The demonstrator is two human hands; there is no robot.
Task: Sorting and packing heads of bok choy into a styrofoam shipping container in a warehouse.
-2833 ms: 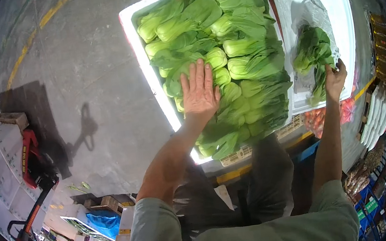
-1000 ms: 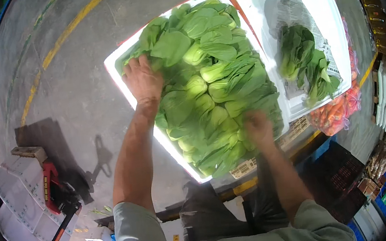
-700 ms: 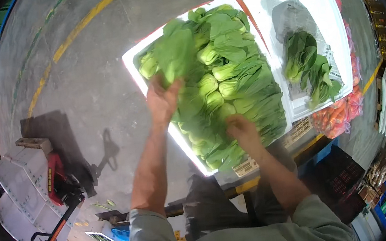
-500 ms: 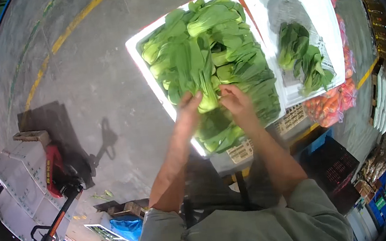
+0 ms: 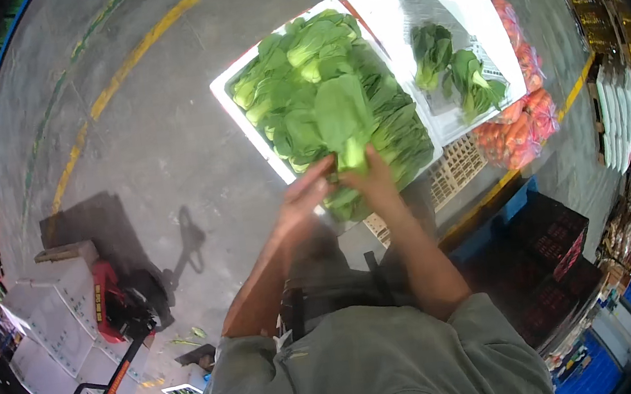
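- Pale-stemmed, broad-leaved green bok choy [image 5: 345,114] over rectangular white foam box [image 5: 253,130], base toward 6 o'clock, leaves toward 12.
- Risk: too hard a pinch could snap crisp stalks; too slack, the bok choy could slip; dragging could tear leaves on the packed green heads [image 5: 396,112].
- Right hand [image 5: 375,182] at 5 o'clock of the base, fingers closed on it.
- Left hand [image 5: 304,198] at 8 o'clock, fingers parted; contact unclear.
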